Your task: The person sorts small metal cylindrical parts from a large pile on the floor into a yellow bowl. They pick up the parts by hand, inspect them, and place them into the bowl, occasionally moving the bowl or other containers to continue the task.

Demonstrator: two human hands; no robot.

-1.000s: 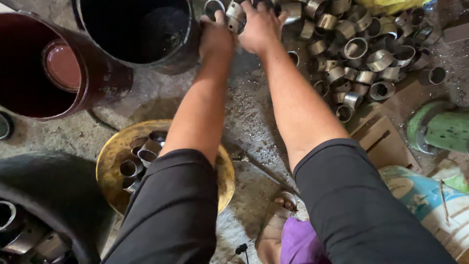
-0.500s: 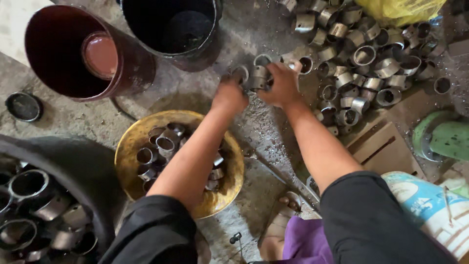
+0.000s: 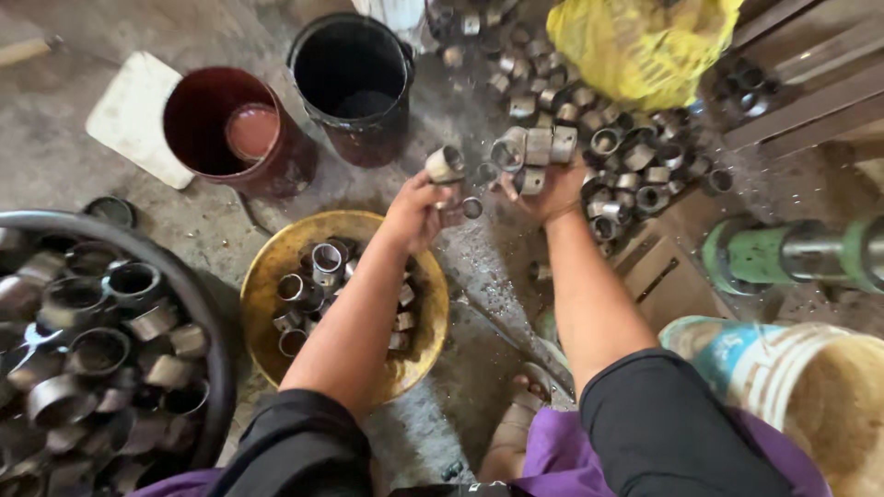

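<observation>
Now both hands are closed around short metal rings, lifted clear of the floor. The left hand [image 3: 419, 210] has its fingers curled shut on one ring [image 3: 446, 164] held upright at the fingertips, with a smaller ring [image 3: 472, 207] dangling just beside the knuckles. The right hand [image 3: 543, 189] is cupped and pressed around a cluster of rings [image 3: 536, 147], several stacked together above the palm. Compared with a second ago, when both hands were stretched far forward and buried in the heap of rings [image 3: 608, 138] on the ground, the arms have drawn back toward the body and the hands have come up loaded; half a second ago they were already gathered near this spot, lower and closer together. So the grab from the heap is over and the handfuls hang above the gap between the heap and the yellow bowl [image 3: 267, 276], which already holds a number of rings and lies just under the left forearm. Further out stand a dark red bucket [image 3: 276, 170], a black bucket [image 3: 354, 110], a yellow bag [image 3: 635, 46] behind the heap, and a big black tub [image 3: 198, 304] full of larger rings at the left.
</observation>
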